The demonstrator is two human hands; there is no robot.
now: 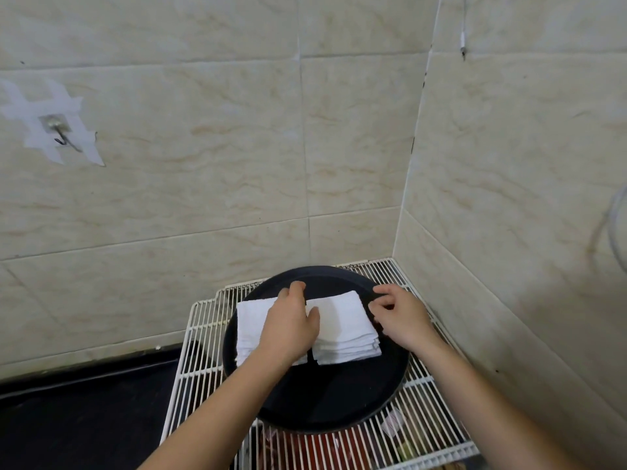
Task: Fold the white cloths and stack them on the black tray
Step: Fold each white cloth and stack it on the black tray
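Observation:
A round black tray (325,398) lies on a white wire rack. Two stacks of folded white cloths sit side by side on its far half: a left stack (249,329) and a right stack (342,329). My left hand (291,322) lies over the gap between the stacks, fingers curled down at their far edge, thumb resting on the right stack. My right hand (400,315) is at the right stack's right edge, fingertips pinching the top cloth's corner. Part of the left stack is hidden under my left hand.
The white wire rack (200,354) fills a tiled corner, with walls close behind and to the right. Red packages (319,449) show through the rack below. A dark counter (84,412) lies to the left. A metal hook (62,135) is taped to the back wall.

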